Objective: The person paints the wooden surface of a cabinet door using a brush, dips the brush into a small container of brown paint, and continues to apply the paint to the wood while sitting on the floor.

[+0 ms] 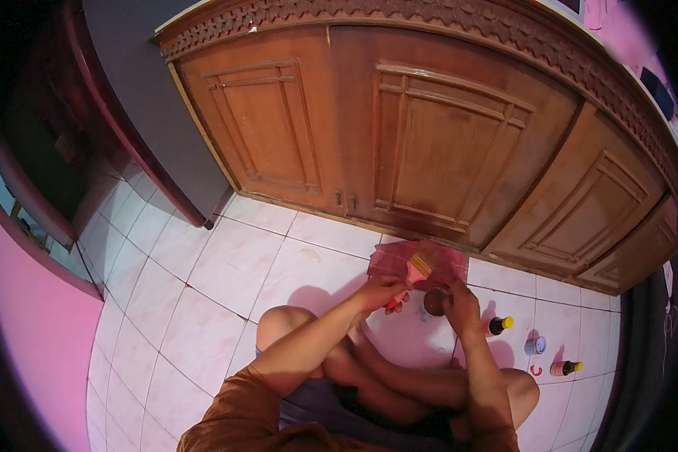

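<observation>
The person's crossed legs (392,377) lie nearest, on the pale tiled floor (226,264). Just beyond them, the left hand (378,292) pinches the red handle of a paintbrush (419,268) between its fingers, the tan bristles pointing up and away. Beside it, the right hand (462,307) has its fingers closed at the rim of a round container (434,303) with a brown inside. To the right stand 2 dark bottles (497,326) with yellow caps, a small tin (535,346) between them; a curved red piece (535,370) lies near the tin. Past the hands, a red sheet (450,260) lies before the carved wooden cabinet (452,143).
</observation>
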Motion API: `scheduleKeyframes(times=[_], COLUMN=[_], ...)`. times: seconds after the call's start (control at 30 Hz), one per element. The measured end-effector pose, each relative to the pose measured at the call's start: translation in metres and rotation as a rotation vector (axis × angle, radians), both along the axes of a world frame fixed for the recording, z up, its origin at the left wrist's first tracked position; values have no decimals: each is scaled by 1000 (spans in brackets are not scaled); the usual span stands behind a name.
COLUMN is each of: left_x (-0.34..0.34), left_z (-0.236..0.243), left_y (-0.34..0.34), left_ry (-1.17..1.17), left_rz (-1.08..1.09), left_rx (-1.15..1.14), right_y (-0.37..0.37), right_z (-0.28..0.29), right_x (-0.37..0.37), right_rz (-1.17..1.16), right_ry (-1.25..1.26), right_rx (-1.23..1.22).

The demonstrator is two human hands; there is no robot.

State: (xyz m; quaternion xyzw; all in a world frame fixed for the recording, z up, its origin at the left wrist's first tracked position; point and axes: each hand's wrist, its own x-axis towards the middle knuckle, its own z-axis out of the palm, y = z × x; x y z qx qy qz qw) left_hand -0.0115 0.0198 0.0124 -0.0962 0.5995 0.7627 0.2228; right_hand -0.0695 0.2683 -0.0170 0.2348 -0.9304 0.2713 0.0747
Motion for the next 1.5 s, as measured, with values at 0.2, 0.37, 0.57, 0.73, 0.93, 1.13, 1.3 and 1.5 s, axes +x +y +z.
scheduleKeyframes(times=[0.2,0.37,0.57,0.73,0.93,1.13,1.3,1.5], left_x=[3,-3,-2,1,1,1,-1,0], left_z=[-1,-5,-2,1,4,1,3,4], left_y=[-3,0,1,-1,0,-1,0,-1], left_ry=[-19,3,-7,-13,-12,-14,0,-12], left_rz=[14,-26,-24,8,-3,3,-19,-20], left_rx=[-3,0,-20,-5,3,1,10,15], right_y=[-2,-1,2,-5,-6,-3,-1,-3], right_z=[13,2,-1,-1,-2,14,-7,14], right_x=[10,1,1,7,6,10,8,8], right_rz=[79,5,49,102,131,-21,174,-11], right_ry=[-152,-110,-302,-381,-177,-212,-188,-231], right_rx=[83,-33,-174,-249,-64,59,-116,130])
